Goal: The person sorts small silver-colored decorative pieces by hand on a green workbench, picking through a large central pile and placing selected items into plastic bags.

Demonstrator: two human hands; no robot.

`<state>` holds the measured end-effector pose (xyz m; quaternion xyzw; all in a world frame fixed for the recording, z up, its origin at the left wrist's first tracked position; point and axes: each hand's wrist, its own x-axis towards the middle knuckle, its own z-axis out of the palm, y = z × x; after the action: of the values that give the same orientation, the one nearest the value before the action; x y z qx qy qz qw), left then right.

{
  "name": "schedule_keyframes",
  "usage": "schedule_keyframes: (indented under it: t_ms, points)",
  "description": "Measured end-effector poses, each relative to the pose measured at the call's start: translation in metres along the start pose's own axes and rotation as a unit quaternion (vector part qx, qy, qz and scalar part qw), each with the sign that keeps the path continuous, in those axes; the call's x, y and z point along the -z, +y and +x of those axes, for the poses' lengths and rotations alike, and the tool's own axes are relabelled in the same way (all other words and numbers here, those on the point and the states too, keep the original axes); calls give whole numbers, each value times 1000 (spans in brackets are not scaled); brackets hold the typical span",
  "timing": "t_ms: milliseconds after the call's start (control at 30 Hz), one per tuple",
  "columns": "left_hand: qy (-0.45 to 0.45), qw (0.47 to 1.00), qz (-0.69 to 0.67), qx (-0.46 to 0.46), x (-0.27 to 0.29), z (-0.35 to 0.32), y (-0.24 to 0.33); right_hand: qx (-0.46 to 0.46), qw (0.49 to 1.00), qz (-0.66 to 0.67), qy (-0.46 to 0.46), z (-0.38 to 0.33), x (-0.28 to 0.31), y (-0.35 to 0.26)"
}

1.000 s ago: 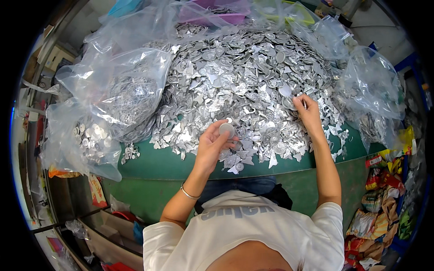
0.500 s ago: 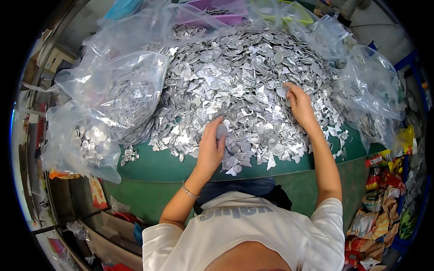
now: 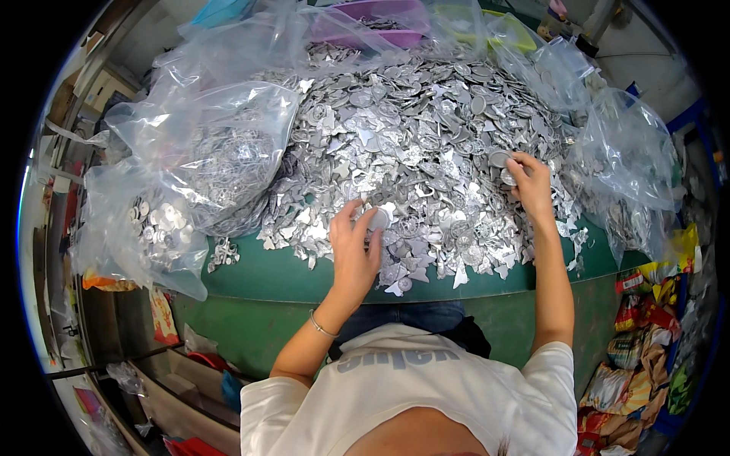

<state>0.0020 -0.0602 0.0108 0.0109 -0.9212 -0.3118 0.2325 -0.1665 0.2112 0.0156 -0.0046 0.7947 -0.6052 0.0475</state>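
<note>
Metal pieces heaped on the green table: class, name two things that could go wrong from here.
1. Loose metal pieces lie right at the table edge; either hand sweeping through could knock some off.
2. The pieces look thin and pointed; the bare left hand and right hand might get nicked.

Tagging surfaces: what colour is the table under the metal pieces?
Green, seen in the head view along the table edge near the left hand.

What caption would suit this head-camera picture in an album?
Two bare hands, left hand and right hand, pick round pieces from a heap of silver metal pieces on a green table.
</note>
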Motion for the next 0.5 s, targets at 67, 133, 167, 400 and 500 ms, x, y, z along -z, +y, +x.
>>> schedule_keyframes:
  t_ms: [67, 133, 167, 400, 500]
  points:
    - [-29, 987, -147, 56, 3, 0, 6, -62, 974, 200, -84, -11, 1, 0]
    - [-98, 909, -379, 144, 1, -1, 15, -117, 899, 377, -191, -25, -6, -7]
    - [-127, 868, -446, 174, -3, 0, 20, -139, 849, 451, -237, -33, -14, -13]
    - [-241, 427, -746, 450, -40, 26, 42, 99, 928, 50, -356, -72, -56, -23]
    - [-231, 408, -756, 457, -42, 36, 47, 166, 933, -94, -305, -82, -59, -38]
